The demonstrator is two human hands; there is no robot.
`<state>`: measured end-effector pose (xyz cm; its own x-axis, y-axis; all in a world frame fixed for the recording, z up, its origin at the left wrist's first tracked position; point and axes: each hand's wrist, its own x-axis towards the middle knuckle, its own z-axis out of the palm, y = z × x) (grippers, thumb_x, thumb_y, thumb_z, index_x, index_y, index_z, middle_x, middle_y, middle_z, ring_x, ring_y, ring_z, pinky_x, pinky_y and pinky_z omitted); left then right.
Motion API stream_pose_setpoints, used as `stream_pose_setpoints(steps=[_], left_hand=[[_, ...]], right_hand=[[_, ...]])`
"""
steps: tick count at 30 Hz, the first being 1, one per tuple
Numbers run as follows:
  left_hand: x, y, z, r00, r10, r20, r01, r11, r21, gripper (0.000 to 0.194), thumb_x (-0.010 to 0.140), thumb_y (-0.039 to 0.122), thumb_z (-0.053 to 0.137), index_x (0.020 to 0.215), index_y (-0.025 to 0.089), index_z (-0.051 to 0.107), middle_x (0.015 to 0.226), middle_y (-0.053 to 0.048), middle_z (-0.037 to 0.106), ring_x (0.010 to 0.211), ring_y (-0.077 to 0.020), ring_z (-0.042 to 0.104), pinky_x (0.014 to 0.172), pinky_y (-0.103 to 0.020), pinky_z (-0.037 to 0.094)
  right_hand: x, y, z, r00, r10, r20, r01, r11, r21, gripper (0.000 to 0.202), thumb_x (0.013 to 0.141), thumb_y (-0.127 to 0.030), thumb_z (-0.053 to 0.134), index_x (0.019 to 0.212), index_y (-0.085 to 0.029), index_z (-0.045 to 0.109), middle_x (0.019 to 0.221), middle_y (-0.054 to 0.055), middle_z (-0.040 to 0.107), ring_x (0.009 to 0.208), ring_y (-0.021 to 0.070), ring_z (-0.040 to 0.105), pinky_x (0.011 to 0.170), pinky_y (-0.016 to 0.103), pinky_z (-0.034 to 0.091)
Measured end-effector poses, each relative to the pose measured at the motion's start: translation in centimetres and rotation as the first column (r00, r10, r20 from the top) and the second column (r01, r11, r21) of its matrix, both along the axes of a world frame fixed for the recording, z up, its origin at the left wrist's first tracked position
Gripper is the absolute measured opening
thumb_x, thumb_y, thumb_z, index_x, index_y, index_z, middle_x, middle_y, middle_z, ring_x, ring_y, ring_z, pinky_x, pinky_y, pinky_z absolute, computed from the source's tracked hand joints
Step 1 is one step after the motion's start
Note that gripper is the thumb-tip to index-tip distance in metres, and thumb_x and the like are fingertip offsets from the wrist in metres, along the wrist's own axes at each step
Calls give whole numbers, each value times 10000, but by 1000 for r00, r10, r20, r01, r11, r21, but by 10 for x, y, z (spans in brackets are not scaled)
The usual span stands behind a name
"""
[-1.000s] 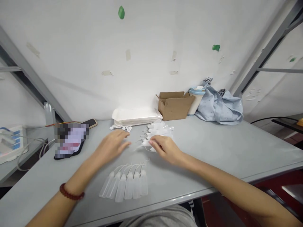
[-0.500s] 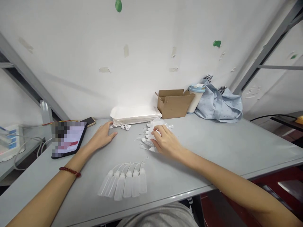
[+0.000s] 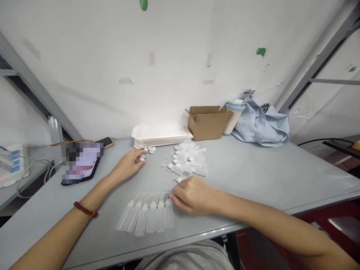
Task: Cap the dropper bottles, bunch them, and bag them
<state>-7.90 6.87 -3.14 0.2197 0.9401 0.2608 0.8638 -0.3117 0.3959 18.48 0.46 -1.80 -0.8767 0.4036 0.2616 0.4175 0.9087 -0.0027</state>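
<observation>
The right hand has moved to the lined-up bottles.

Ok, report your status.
Left grip at small white plastic caps. Right grip beside fanned row of six translucent plastic bottles. Behind it, another bottle partly hidden.

Readable texts, labels, brands, numbers or signs: none that I can make out.
Phone, to my left: screen largely masked by coarse colour blocks, one patch red; I can read no word or figure there.
White case with blue patches, at my far left: too small and blurred for me to read any marking.
Right-hand wall panel: a cluster of pale scraps; whether they form characters, I cannot tell.
</observation>
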Motion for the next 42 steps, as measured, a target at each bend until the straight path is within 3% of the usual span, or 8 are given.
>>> stream_pose_setpoints(steps=[4, 10, 18, 27, 35, 38, 42], left_hand=[[9, -5, 2, 996, -40, 77, 42, 999, -14, 348, 759, 372, 471, 1012, 159, 580, 1061, -101, 595, 735, -190, 619, 755, -352, 494], [11, -7, 1, 990, -79, 113, 81, 997, -16, 319, 761, 344, 476, 1000, 167, 593, 1082, -92, 589, 747, -175, 613, 759, -331, 499], [14, -10, 3, 983, -160, -86, 164, 986, 41, 250, 801, 244, 409, 836, 187, 650, 929, -77, 662, 774, -206, 612, 725, -326, 477], [13, -18, 2, 975, -126, -181, 136, 990, 43, 268, 793, 228, 375, 832, 175, 635, 861, -93, 654, 745, -235, 611, 692, -352, 462], [33, -32, 22, 985, -51, 167, 60, 997, -47, 220, 782, 393, 530, 856, 206, 617, 938, -49, 682, 847, -225, 600, 766, -349, 478], [40, -38, 29, 936, 13, 352, 35, 991, -128, 262, 746, 433, 595, 852, 195, 626, 912, -51, 685, 825, -220, 615, 763, -352, 493], [49, -46, 37, 816, 87, 572, 64, 969, -237, 280, 681, 430, 675, 814, 189, 623, 871, -56, 700, 833, -231, 641, 757, -356, 519]], right_hand=[[-2, -7, 1, 998, 45, 35, -41, 992, -123, 346, 879, -271, 432, 584, -144, 560, 460, 23, 552, 383, 88, 383, 443, 248, 211], [-10, -18, -1, 997, 15, 75, 2, 975, -223, 388, 844, -349, 486, 544, -136, 610, 439, 38, 578, 354, 79, 341, 421, 235, 190], [-10, -21, 1, 995, -47, 87, 68, 962, -265, 374, 812, -374, 522, 560, -130, 649, 457, 46, 604, 343, 85, 354, 414, 237, 188], [-9, -15, 1, 973, -212, 93, 231, 895, -381, 401, 759, -433, 537, 528, -128, 656, 420, 52, 568, 383, 113, 422, 441, 231, 276], [-4, -5, -4, 947, -302, 113, 322, 854, -408, 383, 784, -428, 515, 576, -133, 643, 507, 46, 593, 432, 109, 424, 445, 229, 254], [-3, -3, -2, 940, -338, 43, 325, 850, -416, 338, 789, -381, 521, 572, -141, 620, 511, 34, 588, 435, 100, 401, 448, 230, 237], [-2, 2, 3, 909, -410, -71, 343, 836, -429, 298, 797, -338, 525, 578, -146, 589, 520, 23, 576, 445, 96, 403, 459, 230, 232]])
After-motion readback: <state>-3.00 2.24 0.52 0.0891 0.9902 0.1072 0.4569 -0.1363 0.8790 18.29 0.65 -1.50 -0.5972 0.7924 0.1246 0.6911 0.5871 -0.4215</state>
